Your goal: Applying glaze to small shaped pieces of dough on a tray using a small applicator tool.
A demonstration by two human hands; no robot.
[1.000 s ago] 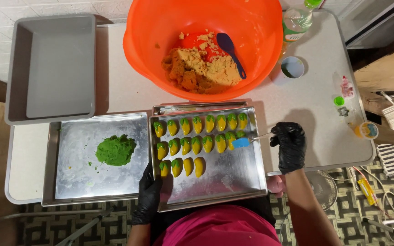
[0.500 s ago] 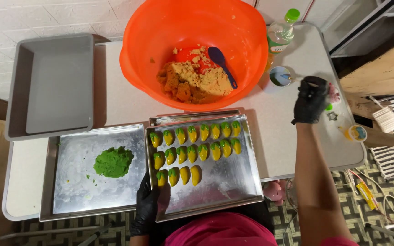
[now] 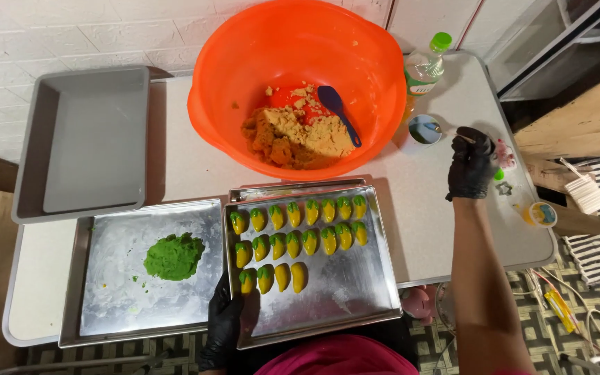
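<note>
The black-gloved left hand (image 3: 225, 321) grips the near-left edge of the rectangular steel tray (image 3: 355, 305) of yellow-and-green moulded sweets (image 3: 293, 236), lower centre. The black-gloved right hand (image 3: 471, 163), centre right, pinches a thin stick (image 3: 464, 137) beside the small round dish (image 3: 424, 128).

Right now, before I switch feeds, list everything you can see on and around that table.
Bowl: one, orange, table's far middle, holding tan-orange dough and a blue spatula.
Deep pan: one, grey, far left.
Left tray: one, metal, near left, bearing green dough.
Right tray: one, metal, near middle, bearing shaped sweets: eighteen, yellow, most green-topped.
Bottle: one, clear, green cap, beside bowl.
Small cup: one, right of bowl.
Table: one, white.
Left hand: black glove, on right tray's near edge.
Right hand: black glove, near table's right edge; cannot tell whether it holds anything.
</note>
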